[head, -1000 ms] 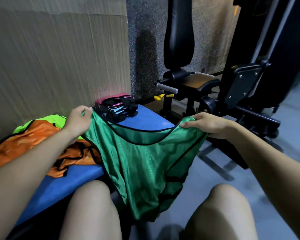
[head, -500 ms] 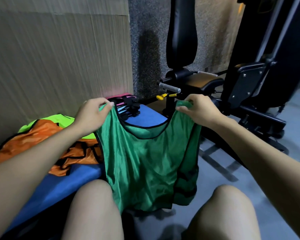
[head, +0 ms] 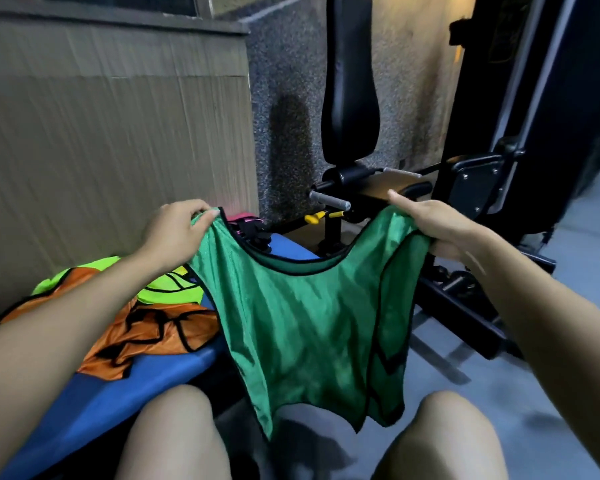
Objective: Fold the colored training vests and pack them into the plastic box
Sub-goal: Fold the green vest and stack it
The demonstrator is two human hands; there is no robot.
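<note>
A green mesh vest (head: pixel 302 327) with black trim hangs spread out in the air above my knees. My left hand (head: pixel 177 230) pinches its left shoulder strap. My right hand (head: pixel 437 223) grips the right shoulder strap, index finger stretched forward. An orange vest (head: pixel 153 334) lies crumpled on the blue bench (head: pixel 94 403) to my left, on top of a neon yellow-green vest (head: pixel 167 289). No plastic box is in view.
A pile of black and pink items (head: pixel 253 230) sits at the bench's far end. A black gym machine (head: pixel 357 140) with a padded seat stands ahead and to the right. A cardboard-coloured wall (head: pixel 111 150) runs along the left. Grey floor (head: pixel 575 258) lies to the right.
Both hands have lifted the green vest higher and pulled its shoulders wider apart, so it now hangs flat and open. The view has tilted upward.
</note>
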